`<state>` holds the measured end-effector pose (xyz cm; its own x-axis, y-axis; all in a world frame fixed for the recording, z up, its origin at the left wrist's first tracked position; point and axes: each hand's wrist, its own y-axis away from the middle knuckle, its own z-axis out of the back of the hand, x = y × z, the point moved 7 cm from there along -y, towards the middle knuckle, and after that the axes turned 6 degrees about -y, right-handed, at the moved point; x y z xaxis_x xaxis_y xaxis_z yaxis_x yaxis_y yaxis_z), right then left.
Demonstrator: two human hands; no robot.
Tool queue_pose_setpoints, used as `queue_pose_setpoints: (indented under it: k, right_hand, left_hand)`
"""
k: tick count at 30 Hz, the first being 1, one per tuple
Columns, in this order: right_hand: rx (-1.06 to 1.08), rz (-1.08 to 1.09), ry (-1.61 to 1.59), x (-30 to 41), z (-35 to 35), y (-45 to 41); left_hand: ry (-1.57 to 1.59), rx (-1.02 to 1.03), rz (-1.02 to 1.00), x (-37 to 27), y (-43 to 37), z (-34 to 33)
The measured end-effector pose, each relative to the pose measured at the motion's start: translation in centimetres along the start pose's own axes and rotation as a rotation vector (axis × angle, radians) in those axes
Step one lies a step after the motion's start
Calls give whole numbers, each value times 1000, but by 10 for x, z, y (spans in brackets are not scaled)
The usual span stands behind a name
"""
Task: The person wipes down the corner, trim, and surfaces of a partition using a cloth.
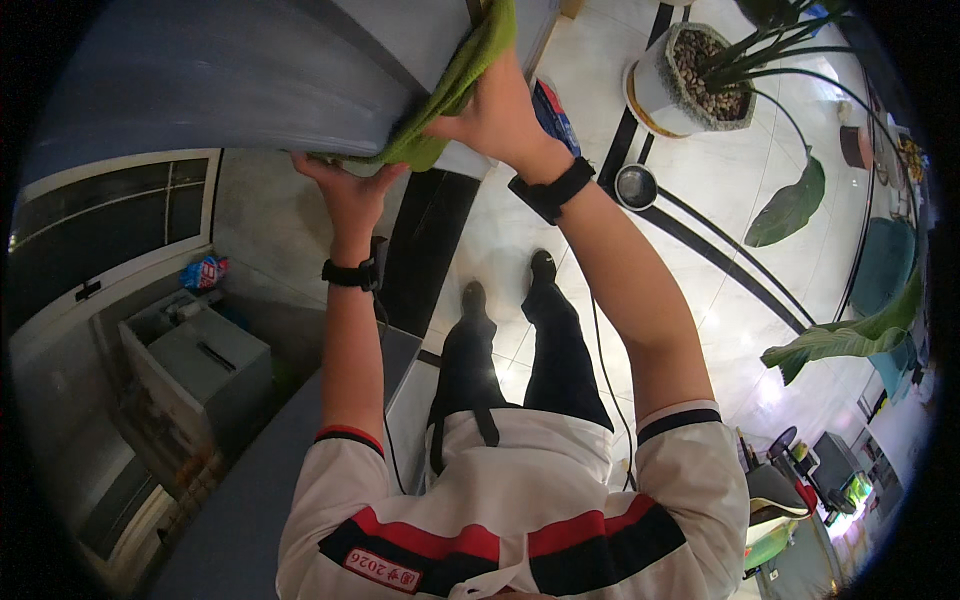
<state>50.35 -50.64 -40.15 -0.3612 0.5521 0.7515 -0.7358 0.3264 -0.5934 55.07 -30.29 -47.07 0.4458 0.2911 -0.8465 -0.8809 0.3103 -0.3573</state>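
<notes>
A green cloth (pixel 450 97) is folded over the edge of a grey panel (pixel 285 82), which looks like a door. My right hand (pixel 499 120) grips the cloth along the side edge, the thumb pressing on its near face and the fingers out of sight behind it. At the panel's lower edge, my left hand (pixel 349 199) holds the cloth's lower end. Its thumb touches the cloth, while the other fingers are partly hidden by the panel. Both wrists wear black straps.
A potted plant (pixel 667 90) with long leaves stands on the tiled floor at upper right. Near it sits a small metal bowl (pixel 636 186). A black cable (pixel 600 352) hangs beside my legs. At left are a grey box (pixel 210 352) and a window (pixel 112 217).
</notes>
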Motion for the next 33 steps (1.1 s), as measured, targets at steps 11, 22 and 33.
queue_pose_setpoints:
  k: [11,22,33]
  right_hand:
    - [238,-92,77,-111,-30,84]
    - [303,82,141,-168,-48,127]
    - [257,76,92,-227,-61,173]
  left_hand:
    - [-37,41,83,109,52,-63]
    - [-67,-29,8,192,95,-93]
    - [-141,-7,-16,236,127,-132]
